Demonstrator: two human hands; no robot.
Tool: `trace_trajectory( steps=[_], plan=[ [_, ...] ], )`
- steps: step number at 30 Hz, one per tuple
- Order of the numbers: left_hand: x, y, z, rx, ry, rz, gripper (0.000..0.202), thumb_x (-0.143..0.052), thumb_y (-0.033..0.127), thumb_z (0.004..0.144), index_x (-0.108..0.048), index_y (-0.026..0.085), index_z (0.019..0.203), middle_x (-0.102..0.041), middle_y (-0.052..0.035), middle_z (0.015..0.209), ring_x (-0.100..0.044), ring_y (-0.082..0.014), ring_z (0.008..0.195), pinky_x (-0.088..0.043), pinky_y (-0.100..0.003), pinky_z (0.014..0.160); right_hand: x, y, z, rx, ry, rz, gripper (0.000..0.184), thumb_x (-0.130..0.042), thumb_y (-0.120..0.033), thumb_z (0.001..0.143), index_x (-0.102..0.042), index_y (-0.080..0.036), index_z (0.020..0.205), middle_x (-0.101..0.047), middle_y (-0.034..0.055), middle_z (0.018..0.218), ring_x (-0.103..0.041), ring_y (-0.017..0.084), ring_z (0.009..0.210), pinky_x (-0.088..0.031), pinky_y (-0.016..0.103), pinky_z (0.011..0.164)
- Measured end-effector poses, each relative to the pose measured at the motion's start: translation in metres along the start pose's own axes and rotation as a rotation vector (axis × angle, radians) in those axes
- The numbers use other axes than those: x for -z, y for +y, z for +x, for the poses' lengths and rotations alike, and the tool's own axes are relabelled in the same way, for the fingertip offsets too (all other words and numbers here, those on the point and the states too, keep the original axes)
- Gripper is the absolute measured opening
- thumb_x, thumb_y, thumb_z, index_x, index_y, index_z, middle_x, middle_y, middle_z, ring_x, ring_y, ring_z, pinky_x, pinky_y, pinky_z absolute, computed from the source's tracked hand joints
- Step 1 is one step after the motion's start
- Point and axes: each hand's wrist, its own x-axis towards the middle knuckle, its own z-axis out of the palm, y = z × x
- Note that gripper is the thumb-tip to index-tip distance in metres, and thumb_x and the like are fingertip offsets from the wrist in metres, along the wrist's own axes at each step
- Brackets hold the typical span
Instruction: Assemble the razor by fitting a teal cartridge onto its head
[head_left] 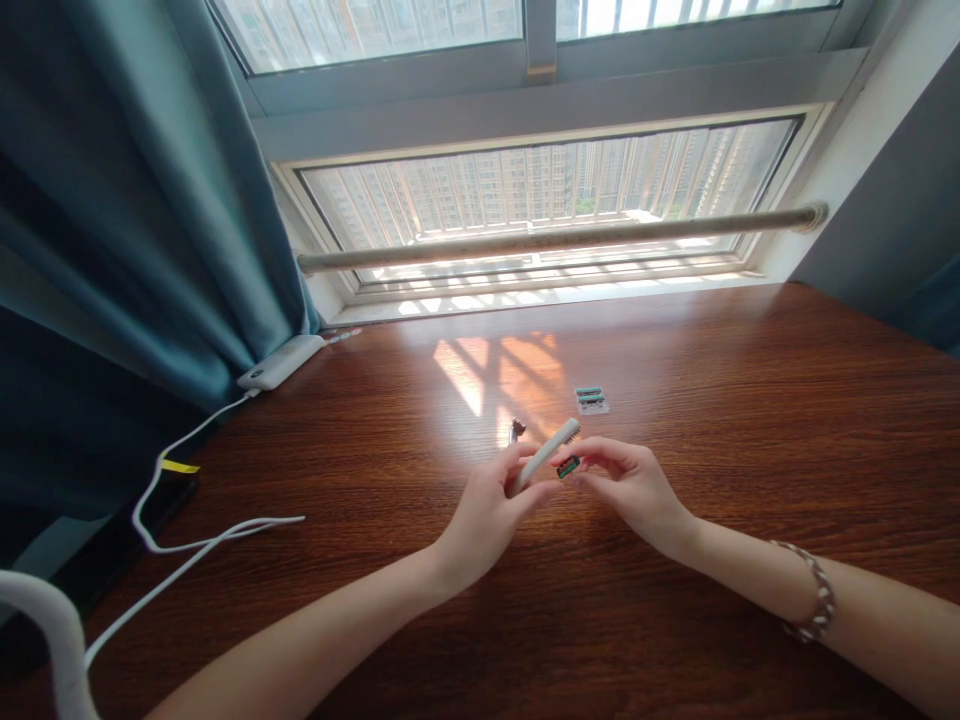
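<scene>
My left hand is closed around a slim white handle, which tilts up to the right. Short dark teeth or bristles line one side of its upper end. Between the fingertips of my right hand is a small black-and-green piece with a reddish patch, its kind too small to make out. It sits just below the toothed end, and I cannot tell if they touch. Both hands are above the brown wooden table.
A clear plastic pack with teal-and-dark bars lies beyond my hands. Near it is a small brown and silvery object. At left, a white cable runs to a white device beside the blue curtain. A window stands behind the table.
</scene>
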Motion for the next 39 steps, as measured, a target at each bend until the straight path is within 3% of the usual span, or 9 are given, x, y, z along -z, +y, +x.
trace_trajectory(
  steps=[4, 9, 22, 26, 31, 39],
  plan=[
    [0.010, 0.003, 0.006, -0.016, -0.047, -0.024, 0.028, -0.042, 0.040, 0.082, -0.053, 0.015, 0.084, -0.044, 0.0036, 0.052, -0.041, -0.0091, 0.049, -0.034, -0.021, 0.050, 0.006, 0.002, 0.008, 0.019, 0.106, -0.056, 0.017, -0.065, -0.030, 0.069, -0.065, -0.019, 0.082, -0.065, 0.0031, 0.078, -0.055, 0.013, 0.065, -0.046, 0.028, 0.065],
    [0.017, 0.007, 0.011, -0.008, -0.142, 0.068, 0.031, -0.041, 0.040, 0.083, -0.056, 0.013, 0.079, -0.043, 0.0034, 0.051, -0.040, -0.0088, 0.050, -0.032, -0.021, 0.051, 0.013, 0.004, 0.014, 0.076, 0.166, -0.076, 0.015, -0.067, -0.029, 0.068, -0.066, -0.019, 0.080, -0.062, 0.0010, 0.071, -0.054, 0.012, 0.062, -0.045, 0.025, 0.059],
    [0.017, 0.004, 0.014, -0.012, -0.060, 0.134, 0.034, -0.040, 0.042, 0.082, -0.054, 0.014, 0.069, -0.040, 0.0039, 0.050, -0.037, -0.0083, 0.049, -0.027, -0.020, 0.048, 0.014, 0.010, 0.013, 0.077, 0.155, -0.142, 0.017, -0.067, -0.031, 0.068, -0.066, -0.020, 0.080, -0.065, 0.0037, 0.079, -0.056, 0.016, 0.070, -0.045, 0.030, 0.066],
    [0.016, 0.004, 0.013, -0.013, -0.088, 0.097, 0.032, -0.040, 0.042, 0.082, -0.054, 0.014, 0.074, -0.039, 0.0049, 0.050, -0.035, -0.0081, 0.049, -0.027, -0.020, 0.048, 0.014, 0.009, 0.014, 0.069, 0.164, -0.158, 0.015, -0.067, -0.030, 0.067, -0.066, -0.020, 0.078, -0.065, 0.0028, 0.076, -0.055, 0.015, 0.067, -0.045, 0.029, 0.065],
    [0.017, 0.003, 0.014, -0.027, -0.091, 0.144, 0.033, -0.039, 0.040, 0.083, -0.048, 0.015, 0.064, -0.040, 0.0042, 0.052, -0.037, -0.0081, 0.051, -0.027, -0.020, 0.050, 0.014, 0.008, 0.014, 0.044, 0.146, -0.141, 0.016, -0.067, -0.030, 0.067, -0.066, -0.019, 0.079, -0.064, 0.0029, 0.076, -0.055, 0.015, 0.068, -0.044, 0.028, 0.065],
    [0.016, 0.002, 0.013, -0.035, -0.081, 0.104, 0.030, -0.042, 0.039, 0.082, -0.054, 0.014, 0.073, -0.038, 0.0045, 0.052, -0.035, -0.0080, 0.051, -0.026, -0.021, 0.050, 0.015, 0.005, 0.013, 0.013, 0.135, -0.120, 0.016, -0.068, -0.030, 0.066, -0.066, -0.019, 0.077, -0.063, 0.0021, 0.072, -0.054, 0.014, 0.066, -0.044, 0.027, 0.063]
  ],
)
